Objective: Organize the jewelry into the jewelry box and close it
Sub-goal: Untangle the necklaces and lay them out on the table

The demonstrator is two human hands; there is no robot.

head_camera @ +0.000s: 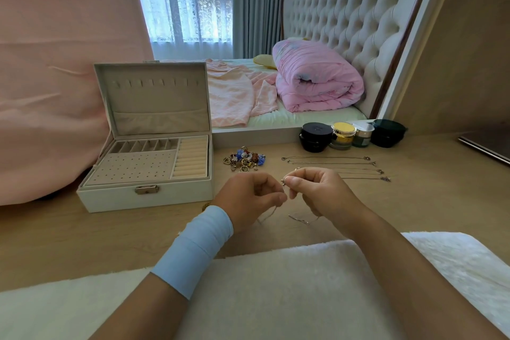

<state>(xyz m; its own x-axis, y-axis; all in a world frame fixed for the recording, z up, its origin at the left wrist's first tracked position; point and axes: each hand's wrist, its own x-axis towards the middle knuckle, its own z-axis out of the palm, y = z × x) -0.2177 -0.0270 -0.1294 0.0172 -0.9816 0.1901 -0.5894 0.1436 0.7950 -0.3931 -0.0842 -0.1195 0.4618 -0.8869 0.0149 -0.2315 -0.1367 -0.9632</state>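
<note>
Jewelry box (pixel 143 197) stands open on the pale wooden surface (pixel 414 201) to the person's left, its lid (pixel 154 102) upright and its tray compartments apparently unfilled. Near its right front corner, both hands work on a thin necklace (pixel 299 219). The right hand (pixel 320 192) pinches one end, seemingly the clasp, between thumb and forefinger. The left hand (pixel 248 199), fingers curled, pinches the chain close beside it, and the slack droops to the surface below. Whether the clasp is being fastened or undone is too small to tell.

Beyond the hands lie a heap of small pieces (pixel 244 159) and, to its right, a row of laid-out necklaces (pixel 331 164). Cosmetic jars (pixel 342 134) stand farther back.

Sorting appears barely begun, with this necklace seemingly the first piece in hand and nearly everything else outside the box. The next move likely calls for carrying the chain left to the box and catching it on the hooks (pixel 154 82) inside the lid, with the tail tucked into the pocket (pixel 160 121) beneath. So fine a chain probably needs a two-handed hold to avoid tangling. Closing the lid looks a long way off.
</note>
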